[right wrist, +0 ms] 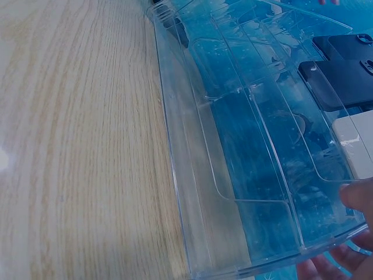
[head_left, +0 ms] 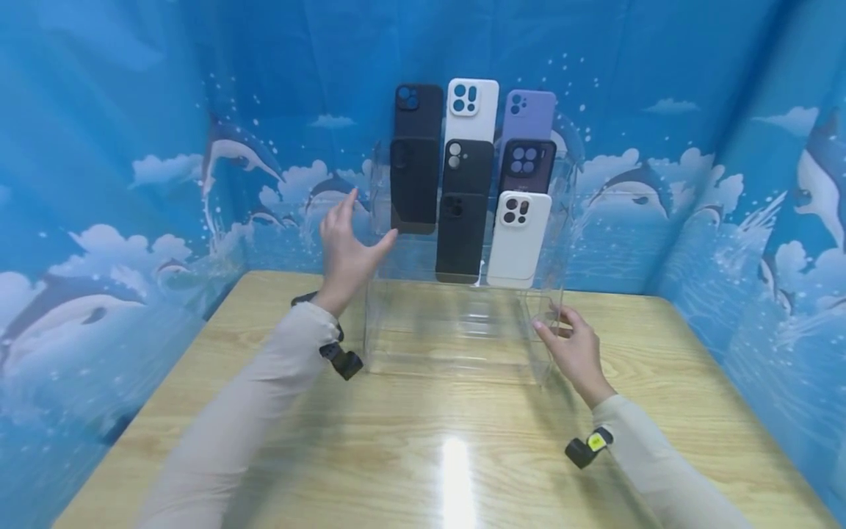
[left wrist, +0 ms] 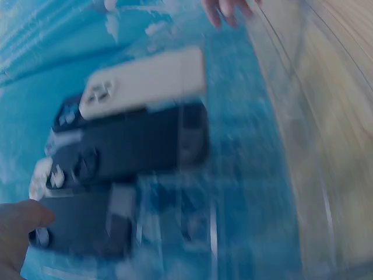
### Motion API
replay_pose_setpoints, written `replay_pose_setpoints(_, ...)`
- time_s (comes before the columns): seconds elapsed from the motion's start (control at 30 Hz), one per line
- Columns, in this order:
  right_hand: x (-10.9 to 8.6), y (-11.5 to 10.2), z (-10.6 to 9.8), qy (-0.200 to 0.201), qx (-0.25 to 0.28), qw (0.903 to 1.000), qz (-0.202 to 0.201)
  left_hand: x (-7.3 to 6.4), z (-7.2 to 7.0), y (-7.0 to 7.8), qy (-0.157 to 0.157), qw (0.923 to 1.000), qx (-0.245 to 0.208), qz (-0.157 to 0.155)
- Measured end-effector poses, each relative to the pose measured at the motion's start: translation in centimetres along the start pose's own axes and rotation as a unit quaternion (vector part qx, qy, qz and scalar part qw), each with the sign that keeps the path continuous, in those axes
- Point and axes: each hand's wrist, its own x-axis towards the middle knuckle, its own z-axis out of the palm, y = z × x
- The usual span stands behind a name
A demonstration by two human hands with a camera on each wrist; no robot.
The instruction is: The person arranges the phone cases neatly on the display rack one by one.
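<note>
A clear tiered display stand (head_left: 456,360) carries several phone cases in stepped rows. My left hand (head_left: 346,253) is beside the stand's left side with its thumb and fingers spread apart, holding nothing. Nearest to it is a black case (head_left: 413,191) in the left column; in the left wrist view the thumb (left wrist: 26,219) overlaps a black case's edge, and contact cannot be told. Low on the right side, my right hand (head_left: 576,353) grips the stand's clear side panel, thumb inside and fingers outside. A white case (head_left: 518,246) fronts the right column, and another black case (head_left: 460,239) the middle one.
Behind these stand a white case (head_left: 472,110), a purple case (head_left: 529,114) and a dark case with a camera window (head_left: 526,162). The stand rests on a wood-grain table (head_left: 410,441). A blue dolphin-print curtain (head_left: 297,73) surrounds the table's back and sides.
</note>
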Motion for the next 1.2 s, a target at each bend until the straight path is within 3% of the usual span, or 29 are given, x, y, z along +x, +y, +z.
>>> replay_pose_setpoints(0.13,0.1,0.1,0.1,0.003,-0.003,1.0,-0.005,0.2,-1.4,-3.2,0.004,0.9988,0.036,-0.032)
replay_pose_setpoints(0.3,0.2,0.3,0.2,0.011,-0.005,0.9999,-0.01,0.4,-2.5,-8.0,-0.026,0.9902,0.084,-0.108)
replay_pose_setpoints(0.53,0.0,0.2,0.1,0.007,-0.006,0.9999,-0.005,-0.7,-3.6,-13.1,-0.1,0.9611,0.124,-0.226)
replay_pose_setpoints(0.77,0.0,0.3,0.0,0.009,-0.008,0.9999,-0.003,-2.6,-2.8,-17.2,-0.145,0.9321,0.139,-0.301)
replay_pose_setpoints(0.93,0.0,0.4,0.1,0.008,-0.005,1.0,0.0,-4.0,-1.1,-18.4,-0.153,0.9204,0.161,-0.322)
replay_pose_setpoints(1.2,0.2,0.7,0.2,0.01,-0.007,0.9999,-0.005,-5.3,0.7,-19.8,-0.147,0.9272,0.197,-0.282)
